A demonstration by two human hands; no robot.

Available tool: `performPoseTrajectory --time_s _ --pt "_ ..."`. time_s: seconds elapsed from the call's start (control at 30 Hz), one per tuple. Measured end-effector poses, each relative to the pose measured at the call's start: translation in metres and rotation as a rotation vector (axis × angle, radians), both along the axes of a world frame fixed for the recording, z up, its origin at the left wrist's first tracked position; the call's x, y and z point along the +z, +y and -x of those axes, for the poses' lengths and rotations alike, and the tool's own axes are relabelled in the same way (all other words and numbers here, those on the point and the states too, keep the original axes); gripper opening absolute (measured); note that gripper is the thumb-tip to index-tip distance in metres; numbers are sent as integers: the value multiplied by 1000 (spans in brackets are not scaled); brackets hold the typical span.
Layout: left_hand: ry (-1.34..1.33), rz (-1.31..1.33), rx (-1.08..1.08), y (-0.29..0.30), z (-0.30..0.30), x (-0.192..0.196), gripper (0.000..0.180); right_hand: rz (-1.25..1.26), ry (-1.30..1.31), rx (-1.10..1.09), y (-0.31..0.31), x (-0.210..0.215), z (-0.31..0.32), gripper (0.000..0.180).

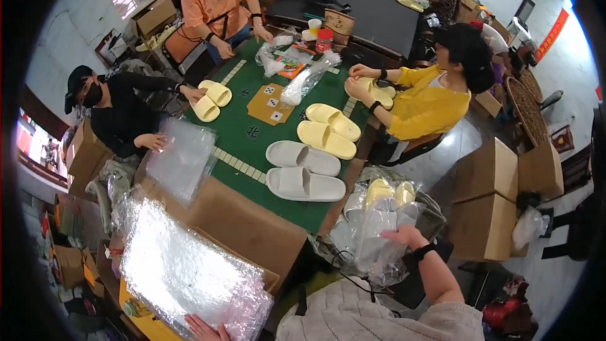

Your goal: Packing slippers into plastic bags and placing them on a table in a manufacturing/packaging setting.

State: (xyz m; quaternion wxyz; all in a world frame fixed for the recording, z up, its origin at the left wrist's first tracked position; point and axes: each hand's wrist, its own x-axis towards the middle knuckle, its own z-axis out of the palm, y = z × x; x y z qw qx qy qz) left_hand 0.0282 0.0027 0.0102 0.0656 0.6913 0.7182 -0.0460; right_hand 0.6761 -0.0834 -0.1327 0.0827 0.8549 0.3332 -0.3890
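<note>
My left hand (207, 328) lies with its fingers spread on a thick stack of shiny clear plastic bags (189, 265) at the lower left. To the right, my right hand (405, 236) has its fingers closed on a clear bag holding a pair of pale grey slippers (377, 240). That pair is over an open sack (431, 205) beside the table, where bagged yellow slippers (380, 192) also show. On the green table top nearest me sit a loose pair of light grey slippers (305, 184) and, behind it, a pale yellow pair (328, 131).
Across the green table (246, 180), a person in black (126, 104) touches yellow slippers (211, 100) and clear bags (183, 155). A person in yellow (426, 104) handles another pair at the right; one in orange (218, 0) stands behind. Cardboard boxes (483, 224) are stacked at right.
</note>
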Motion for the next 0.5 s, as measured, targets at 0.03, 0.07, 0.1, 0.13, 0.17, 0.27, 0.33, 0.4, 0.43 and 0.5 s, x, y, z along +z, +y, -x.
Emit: performPoseTrajectory --time_s 0.03,0.07,0.1,0.13,0.17,0.27,0.33,0.4,0.43,0.5 --pt "21 23 -1 3 -1 -1 91 -44 15 -158 2 -10 2 87" --pt "47 43 8 2 1 -2 91 -5 187 -251 5 -19 0 85" --pt "54 36 23 1 3 -3 91 -10 195 -235 2 -29 -2 85" --pt "21 13 9 0 5 -4 91 -12 397 -400 -6 -37 -4 81" --pt "-16 -13 -9 2 6 -7 91 -13 597 -566 -15 -46 -10 78" --pt "-44 -31 26 -2 7 -11 91 98 702 -705 -45 -76 -33 73" --pt "-121 -62 7 4 8 -14 92 203 563 -586 -61 -89 -59 73" --pt "-87 -29 18 7 11 -19 93 276 242 -270 -58 -94 -71 74" --pt "-91 -47 35 7 11 -19 93 231 51 -83 -55 -90 -73 74" --pt "-122 -84 20 2 12 -15 94 131 -276 206 -17 -74 -58 63"
